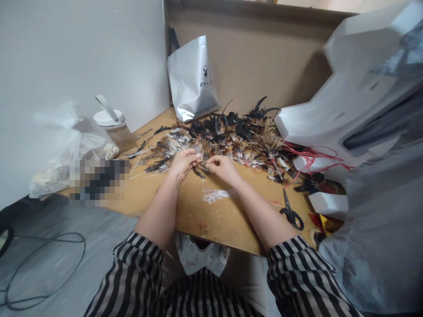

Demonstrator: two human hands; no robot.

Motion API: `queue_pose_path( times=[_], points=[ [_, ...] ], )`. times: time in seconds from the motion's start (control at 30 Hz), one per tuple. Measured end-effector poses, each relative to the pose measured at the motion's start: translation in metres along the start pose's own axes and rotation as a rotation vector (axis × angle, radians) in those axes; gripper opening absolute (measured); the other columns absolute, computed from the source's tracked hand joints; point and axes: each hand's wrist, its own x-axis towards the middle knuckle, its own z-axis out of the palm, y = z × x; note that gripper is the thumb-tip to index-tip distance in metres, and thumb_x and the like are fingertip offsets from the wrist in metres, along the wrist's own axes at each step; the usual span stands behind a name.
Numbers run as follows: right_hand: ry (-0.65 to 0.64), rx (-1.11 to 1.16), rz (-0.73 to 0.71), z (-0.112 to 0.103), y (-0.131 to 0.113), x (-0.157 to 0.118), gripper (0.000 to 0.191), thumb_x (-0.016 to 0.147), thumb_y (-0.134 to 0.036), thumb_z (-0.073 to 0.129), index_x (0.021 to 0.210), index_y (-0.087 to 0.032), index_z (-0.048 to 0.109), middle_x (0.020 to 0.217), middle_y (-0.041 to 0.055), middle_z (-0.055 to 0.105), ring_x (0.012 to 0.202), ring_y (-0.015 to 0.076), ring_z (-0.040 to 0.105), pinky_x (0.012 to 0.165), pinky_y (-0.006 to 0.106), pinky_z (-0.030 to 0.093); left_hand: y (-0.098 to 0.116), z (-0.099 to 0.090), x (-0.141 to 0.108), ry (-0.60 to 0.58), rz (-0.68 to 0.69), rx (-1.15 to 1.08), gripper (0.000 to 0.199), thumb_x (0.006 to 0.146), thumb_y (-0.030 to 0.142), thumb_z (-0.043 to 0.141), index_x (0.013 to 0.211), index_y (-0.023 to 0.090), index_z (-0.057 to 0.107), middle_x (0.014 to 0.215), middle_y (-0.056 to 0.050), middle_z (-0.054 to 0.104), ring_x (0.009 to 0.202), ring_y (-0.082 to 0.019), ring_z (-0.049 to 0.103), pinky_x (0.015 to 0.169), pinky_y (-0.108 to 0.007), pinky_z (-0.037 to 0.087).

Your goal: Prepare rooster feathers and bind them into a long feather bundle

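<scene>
My left hand (pixel 185 164) is closed in a pinch at the front of a heap of feathers (pixel 228 136). Between its thumb and fingers is what looks like a feather, small and partly hidden. Just to the right, my right hand (pixel 223 169) has its thumb and fingertips pressed together. Whatever they hold is too small to make out. A dark feather (pixel 199 171) shows below and between the two hands. The heap mixes black, brown and pale feathers, some tied in bunches with red string.
Black-handled scissors (pixel 291 213) lie at the right of the wooden table (pixel 188 211). Clear plastic scraps (pixel 214 195) lie before my hands. Red strings (pixel 312 156) hang by white foam (pixel 307 110). A silver bag (pixel 191 83), lidded bottle (pixel 115 127) and plastic bag (pixel 66 163) stand behind and left.
</scene>
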Motion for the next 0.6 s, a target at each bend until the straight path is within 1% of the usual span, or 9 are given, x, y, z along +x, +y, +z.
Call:
queue_pose_path(
  times=[0.07, 0.17, 0.23, 0.3, 0.33, 0.4, 0.47, 0.53, 0.6],
  points=[
    [-0.075, -0.320, -0.105, 0.004, -0.009, -0.007, 0.016, 0.072, -0.030, 0.056, 0.075, -0.018, 0.067, 0.078, 0.0060, 0.066, 0.071, 0.0177, 0.058, 0.065, 0.027, 0.040, 0.002, 0.000, 0.001, 0.068, 0.000, -0.043, 0.020, 0.055, 0.011, 0.074, 0.071, 0.010, 0.061, 0.062, -0.004, 0.065, 0.049, -0.006, 0.056, 0.041, -0.012, 0.037],
    [-0.177, -0.657, -0.158, 0.014, -0.021, -0.014, 0.021, 0.078, -0.027, 0.050, 0.087, -0.017, 0.067, 0.090, 0.0123, 0.066, 0.081, 0.0226, 0.060, 0.071, 0.030, 0.042, 0.002, 0.000, 0.002, 0.097, -0.006, -0.056, 0.019, 0.057, 0.013, 0.074, 0.071, 0.010, 0.062, 0.062, -0.003, 0.065, 0.049, -0.005, 0.055, 0.040, -0.011, 0.037],
    [-0.209, -0.763, -0.129, 0.020, -0.024, -0.016, 0.026, 0.081, -0.021, 0.043, 0.093, -0.016, 0.066, 0.094, 0.0149, 0.066, 0.083, 0.0228, 0.061, 0.073, 0.030, 0.042, 0.001, 0.000, 0.001, 0.090, -0.011, -0.051, 0.019, 0.058, 0.015, 0.074, 0.072, 0.010, 0.062, 0.062, -0.003, 0.065, 0.048, -0.005, 0.055, 0.041, -0.011, 0.037],
    [-0.220, -0.768, -0.080, 0.022, -0.022, -0.014, 0.028, 0.081, -0.018, 0.040, 0.090, -0.014, 0.066, 0.092, 0.0158, 0.066, 0.084, 0.0227, 0.061, 0.074, 0.030, 0.042, 0.001, 0.001, 0.000, 0.080, -0.012, -0.050, 0.019, 0.058, 0.016, 0.074, 0.072, 0.010, 0.062, 0.062, -0.002, 0.064, 0.047, -0.004, 0.054, 0.040, -0.011, 0.037],
    [-0.210, -0.722, -0.060, 0.021, -0.019, -0.012, 0.027, 0.080, -0.018, 0.041, 0.086, -0.014, 0.067, 0.090, 0.0152, 0.067, 0.082, 0.0223, 0.061, 0.073, 0.030, 0.042, 0.000, 0.001, 0.000, 0.074, -0.007, -0.053, 0.019, 0.059, 0.017, 0.074, 0.072, 0.010, 0.062, 0.062, -0.002, 0.064, 0.047, -0.004, 0.054, 0.040, -0.012, 0.037],
    [-0.160, -0.511, -0.027, 0.017, -0.011, -0.007, 0.022, 0.077, -0.021, 0.046, 0.077, -0.014, 0.067, 0.082, 0.0117, 0.068, 0.075, 0.0197, 0.061, 0.069, 0.028, 0.043, 0.000, 0.001, 0.000, 0.064, 0.013, -0.063, 0.019, 0.059, 0.018, 0.074, 0.072, 0.010, 0.062, 0.062, -0.002, 0.064, 0.047, -0.004, 0.054, 0.040, -0.012, 0.037],
    [-0.089, -0.181, 0.028, 0.010, -0.001, -0.002, 0.019, 0.074, -0.024, 0.050, 0.072, -0.014, 0.066, 0.069, 0.0065, 0.067, 0.062, 0.0147, 0.058, 0.060, 0.024, 0.042, -0.001, 0.001, 0.000, 0.054, 0.029, -0.074, 0.020, 0.060, 0.020, 0.074, 0.072, 0.010, 0.062, 0.062, -0.002, 0.064, 0.047, -0.004, 0.054, 0.040, -0.012, 0.037],
    [-0.022, 0.146, 0.111, 0.004, 0.005, 0.002, 0.018, 0.071, -0.028, 0.054, 0.071, -0.014, 0.065, 0.057, 0.0017, 0.061, 0.048, 0.0099, 0.050, 0.049, 0.021, 0.038, -0.002, 0.002, 0.000, 0.039, 0.026, -0.083, 0.022, 0.059, 0.021, 0.075, 0.072, 0.010, 0.062, 0.062, -0.001, 0.064, 0.047, -0.004, 0.054, 0.041, -0.012, 0.038],
    [0.017, 0.364, 0.167, 0.001, 0.008, 0.005, 0.018, 0.067, -0.031, 0.059, 0.070, -0.013, 0.064, 0.049, -0.0017, 0.055, 0.040, 0.0067, 0.042, 0.041, 0.019, 0.033, -0.003, 0.003, -0.001, 0.019, 0.011, -0.084, 0.023, 0.059, 0.022, 0.075, 0.072, 0.010, 0.061, 0.062, -0.001, 0.063, 0.048, -0.005, 0.054, 0.041, -0.012, 0.038]
  ],
)
